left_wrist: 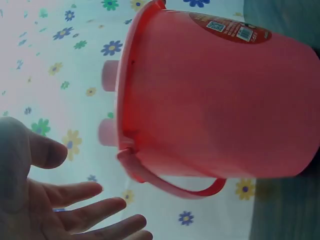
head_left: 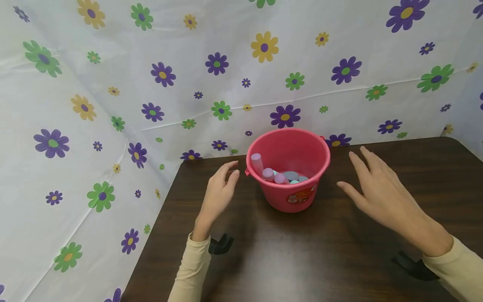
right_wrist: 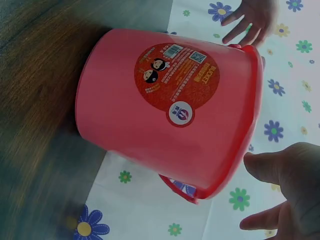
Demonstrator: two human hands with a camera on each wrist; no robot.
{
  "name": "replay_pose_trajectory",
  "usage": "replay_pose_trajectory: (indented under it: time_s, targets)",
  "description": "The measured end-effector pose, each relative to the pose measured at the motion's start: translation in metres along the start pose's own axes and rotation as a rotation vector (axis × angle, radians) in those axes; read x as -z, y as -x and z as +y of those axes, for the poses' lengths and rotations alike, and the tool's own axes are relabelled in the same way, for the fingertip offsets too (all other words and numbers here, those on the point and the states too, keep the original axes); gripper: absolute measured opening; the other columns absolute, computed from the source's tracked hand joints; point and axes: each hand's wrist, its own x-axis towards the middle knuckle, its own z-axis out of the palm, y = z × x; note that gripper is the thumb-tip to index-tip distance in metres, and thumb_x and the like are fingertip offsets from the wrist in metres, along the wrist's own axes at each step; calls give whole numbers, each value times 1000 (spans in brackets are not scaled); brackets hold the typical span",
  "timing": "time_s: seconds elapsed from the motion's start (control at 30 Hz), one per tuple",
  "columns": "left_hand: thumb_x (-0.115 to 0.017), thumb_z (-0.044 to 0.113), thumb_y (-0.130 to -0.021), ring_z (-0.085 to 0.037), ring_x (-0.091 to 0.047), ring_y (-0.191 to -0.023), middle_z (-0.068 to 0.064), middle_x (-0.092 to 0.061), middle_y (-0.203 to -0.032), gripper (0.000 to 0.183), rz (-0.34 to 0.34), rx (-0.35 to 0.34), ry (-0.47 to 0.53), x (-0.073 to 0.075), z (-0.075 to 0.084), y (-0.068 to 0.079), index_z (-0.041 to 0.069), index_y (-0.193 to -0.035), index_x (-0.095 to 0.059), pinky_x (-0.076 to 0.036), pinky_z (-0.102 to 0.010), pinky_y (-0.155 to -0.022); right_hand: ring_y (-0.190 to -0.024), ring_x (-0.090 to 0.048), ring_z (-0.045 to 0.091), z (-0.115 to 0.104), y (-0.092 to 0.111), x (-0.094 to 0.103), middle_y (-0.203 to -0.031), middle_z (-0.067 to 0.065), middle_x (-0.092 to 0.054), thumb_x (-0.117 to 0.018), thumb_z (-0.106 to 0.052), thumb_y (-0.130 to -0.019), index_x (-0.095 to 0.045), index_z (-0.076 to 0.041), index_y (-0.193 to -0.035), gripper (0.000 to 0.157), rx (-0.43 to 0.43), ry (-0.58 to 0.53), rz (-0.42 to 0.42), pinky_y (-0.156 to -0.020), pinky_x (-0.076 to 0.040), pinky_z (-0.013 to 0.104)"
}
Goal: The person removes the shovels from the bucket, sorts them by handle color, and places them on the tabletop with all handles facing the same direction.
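A pink plastic bucket (head_left: 288, 197) stands upright on the dark wooden table, with a red label (right_wrist: 177, 77) on its side. Inside it are several pale purple cylinders (head_left: 257, 162) and some flat grey and light teal pieces (head_left: 291, 175). Just left of the rim is my left hand (head_left: 220, 191), fingers loosely bent and holding nothing. My right hand (head_left: 385, 197) hovers to the right of the bucket, fingers spread and apart from it. The bucket's handle (left_wrist: 175, 187) hangs down at the back in the left wrist view.
Behind the table (head_left: 286, 260) hangs a white cloth (head_left: 181, 50) printed with purple, green and yellow flowers. The bucket stands near the table's back edge, close to the cloth. A black strap piece (head_left: 221, 244) shows at the left wrist.
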Motion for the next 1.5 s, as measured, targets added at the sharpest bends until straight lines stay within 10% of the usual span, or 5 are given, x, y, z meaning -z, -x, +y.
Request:
replay_pose_trajectory:
  time_s: [0.3,0.63,1.5]
  targets:
    - [-50,19,-110,-36,-64,-121,-20,-59,-142,41,-32,209,387,-21,-9,-15,0,-145,-52,-62,-56,-82,-127,-44,61,-12,-3,5,-149,39,-40,-81,-19,-88,-45,12,-146,75,10,-36,41,-94,-42,80]
    - [-48,30,-108,-31,-64,-95,-17,-64,-108,44,-66,351,440,-40,-10,-25,6,-144,-57,-64,-53,-71,-128,-48,55,-32,-11,15,-145,35,-48,-86,-14,-80,-51,9,-143,75,73,-72,112,-91,-48,76]
    - [-42,33,-109,-34,-63,-115,-19,-63,-128,45,-75,317,473,-54,-14,-30,7,-143,-55,-63,-55,-74,-86,-69,39,-71,-51,5,-110,29,-69,-88,-6,-79,-55,12,-136,68,243,-156,180,-70,-63,56]
